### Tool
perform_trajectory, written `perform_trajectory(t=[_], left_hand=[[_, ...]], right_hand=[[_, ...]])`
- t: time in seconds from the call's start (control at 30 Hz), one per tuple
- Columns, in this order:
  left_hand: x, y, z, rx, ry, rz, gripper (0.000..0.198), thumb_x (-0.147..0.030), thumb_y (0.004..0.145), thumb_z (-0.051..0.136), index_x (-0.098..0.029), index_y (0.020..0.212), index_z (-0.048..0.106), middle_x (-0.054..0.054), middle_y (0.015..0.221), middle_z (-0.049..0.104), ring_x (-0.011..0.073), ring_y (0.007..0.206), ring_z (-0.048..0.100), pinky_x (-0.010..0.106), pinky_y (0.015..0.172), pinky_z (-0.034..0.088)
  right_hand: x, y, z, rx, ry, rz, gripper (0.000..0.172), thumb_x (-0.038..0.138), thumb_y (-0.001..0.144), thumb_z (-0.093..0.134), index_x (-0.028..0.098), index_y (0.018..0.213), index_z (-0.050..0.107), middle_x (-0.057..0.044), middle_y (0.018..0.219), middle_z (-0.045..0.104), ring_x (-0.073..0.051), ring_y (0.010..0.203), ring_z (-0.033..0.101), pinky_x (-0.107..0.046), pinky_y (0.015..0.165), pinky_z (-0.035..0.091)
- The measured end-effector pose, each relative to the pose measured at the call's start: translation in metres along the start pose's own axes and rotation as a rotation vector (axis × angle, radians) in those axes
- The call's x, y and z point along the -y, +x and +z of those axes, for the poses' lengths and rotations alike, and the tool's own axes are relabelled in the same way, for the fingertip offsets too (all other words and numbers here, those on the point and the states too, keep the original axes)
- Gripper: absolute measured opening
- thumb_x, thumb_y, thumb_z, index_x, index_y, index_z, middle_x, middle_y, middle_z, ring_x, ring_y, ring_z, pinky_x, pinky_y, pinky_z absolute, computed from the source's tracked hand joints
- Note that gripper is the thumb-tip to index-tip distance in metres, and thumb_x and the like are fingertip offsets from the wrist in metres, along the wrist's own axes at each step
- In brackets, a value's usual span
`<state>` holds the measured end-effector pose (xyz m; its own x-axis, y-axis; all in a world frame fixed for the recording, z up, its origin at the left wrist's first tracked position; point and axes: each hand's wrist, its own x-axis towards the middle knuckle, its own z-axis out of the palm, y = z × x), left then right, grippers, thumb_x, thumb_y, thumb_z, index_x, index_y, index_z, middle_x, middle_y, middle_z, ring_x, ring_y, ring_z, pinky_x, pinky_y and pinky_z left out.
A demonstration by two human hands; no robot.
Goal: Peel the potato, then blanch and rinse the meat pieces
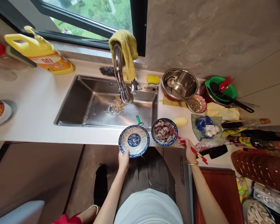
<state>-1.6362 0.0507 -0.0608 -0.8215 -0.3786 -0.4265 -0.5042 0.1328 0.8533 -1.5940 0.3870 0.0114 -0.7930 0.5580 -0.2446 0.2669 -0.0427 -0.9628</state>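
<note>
My left hand (123, 158) grips the near rim of an empty blue-and-white plate (133, 140), held over the counter's front edge by the sink (88, 102). My right hand (189, 149) is closed on a pair of red chopsticks (188, 145) whose tips reach into a blue-rimmed bowl of chopped meat (164, 131) just right of the plate. A green-handled tool (139, 120) lies at the sink's edge behind the plate.
A faucet (119, 74) draped with a yellow cloth (127, 49) stands over the sink. A steel bowl (180, 83), a small dish (197, 104), a green bowl (221, 88), bottles (254, 141) and a bagged item (206, 126) crowd the right. A yellow oil jug (39, 53) stands left.
</note>
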Motion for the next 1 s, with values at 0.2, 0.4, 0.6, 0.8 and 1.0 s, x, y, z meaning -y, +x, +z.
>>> perform_trajectory(t=[0.2, 0.4, 0.6, 0.8, 1.0], left_hand=[[0.0, -0.009, 0.007, -0.047, -0.074, -0.049, 0.048, -0.026, 0.072, 0.06, -0.016, 0.118, 0.055, 0.008, 0.108, 0.065, 0.0249, 0.109, 0.059, 0.044, 0.103, 0.039], [-0.01, -0.006, 0.004, -0.018, -0.117, 0.018, 0.054, -0.03, 0.074, 0.058, -0.016, 0.125, 0.049, 0.01, 0.123, 0.058, 0.0252, 0.117, 0.053, 0.042, 0.107, 0.034], [-0.019, -0.001, -0.001, 0.028, -0.102, 0.0, 0.052, -0.03, 0.076, 0.056, -0.016, 0.126, 0.049, 0.011, 0.124, 0.058, 0.024, 0.113, 0.056, 0.038, 0.102, 0.041], [-0.017, 0.001, -0.003, 0.064, -0.052, 0.046, 0.049, -0.035, 0.079, 0.056, -0.015, 0.124, 0.052, 0.011, 0.123, 0.059, 0.0247, 0.116, 0.054, 0.038, 0.105, 0.037], [-0.005, 0.0, -0.004, 0.093, -0.021, 0.004, 0.051, -0.04, 0.082, 0.055, -0.015, 0.127, 0.05, 0.012, 0.125, 0.059, 0.0236, 0.117, 0.054, 0.036, 0.103, 0.04]], right_hand=[[0.008, -0.003, -0.009, 0.07, -0.25, -0.084, 0.035, 0.044, 0.081, 0.061, 0.018, 0.103, 0.069, -0.01, 0.099, 0.072, -0.023, 0.089, 0.069, -0.037, 0.082, 0.057], [0.008, 0.006, 0.0, 0.075, -0.206, -0.054, 0.035, 0.043, 0.08, 0.061, 0.018, 0.104, 0.07, -0.009, 0.102, 0.072, -0.022, 0.083, 0.07, -0.034, 0.077, 0.059], [0.019, 0.015, 0.007, 0.064, -0.102, -0.017, 0.028, 0.038, 0.074, 0.071, 0.02, 0.094, 0.073, -0.006, 0.097, 0.073, -0.02, 0.078, 0.071, -0.028, 0.073, 0.06], [0.017, 0.025, 0.011, 0.013, 0.059, 0.135, 0.035, 0.045, 0.075, 0.068, 0.015, 0.092, 0.071, -0.008, 0.094, 0.073, -0.02, 0.074, 0.071, -0.031, 0.07, 0.062], [0.015, 0.013, -0.002, -0.096, 0.024, 0.023, 0.033, 0.045, 0.077, 0.066, 0.016, 0.093, 0.07, -0.008, 0.1, 0.071, -0.02, 0.077, 0.071, -0.035, 0.07, 0.062]])
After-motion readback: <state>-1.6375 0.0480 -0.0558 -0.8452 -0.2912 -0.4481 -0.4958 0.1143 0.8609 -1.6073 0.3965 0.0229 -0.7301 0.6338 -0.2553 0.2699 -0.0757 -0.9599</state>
